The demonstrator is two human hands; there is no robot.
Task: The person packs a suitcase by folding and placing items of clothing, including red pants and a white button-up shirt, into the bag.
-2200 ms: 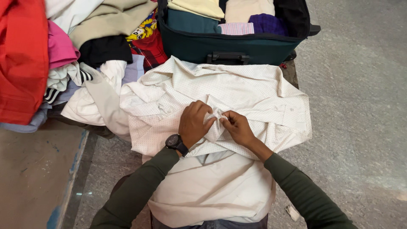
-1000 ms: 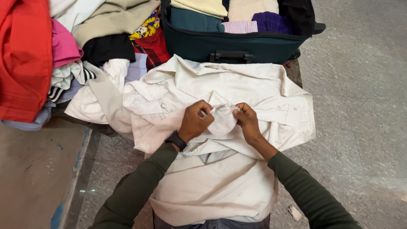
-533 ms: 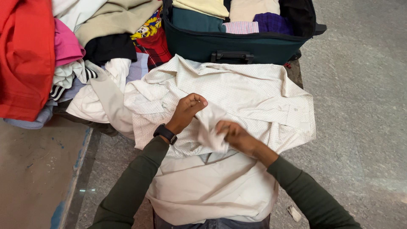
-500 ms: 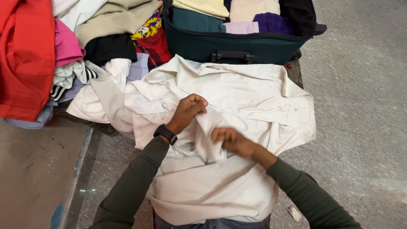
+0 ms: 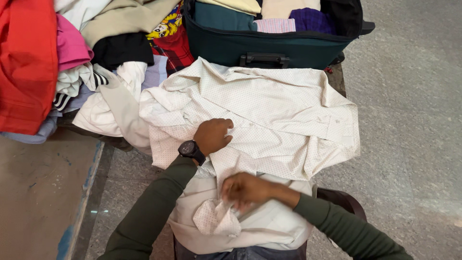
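Dotted white shirt (image 5: 269, 115) lying spread over low surface just before green suitcase (image 5: 269, 48), lower part trailing onto lap. Right hand (image 5: 246, 188) pulling sleeve end (image 5: 216, 220) toward lap, grip clamped on cloth. Left hand (image 5: 211, 136) pressing shirt middle, fingers curled together on fabric. Plain cream garment (image 5: 269, 226) lying underneath. Clothes pile (image 5: 86, 58) crowding left edge. Risk: sleeve tug dragging whole shirt off, wrinkling it, if left hand's pressing slackens; hem possibly sliding to floor (image 5: 409, 144).
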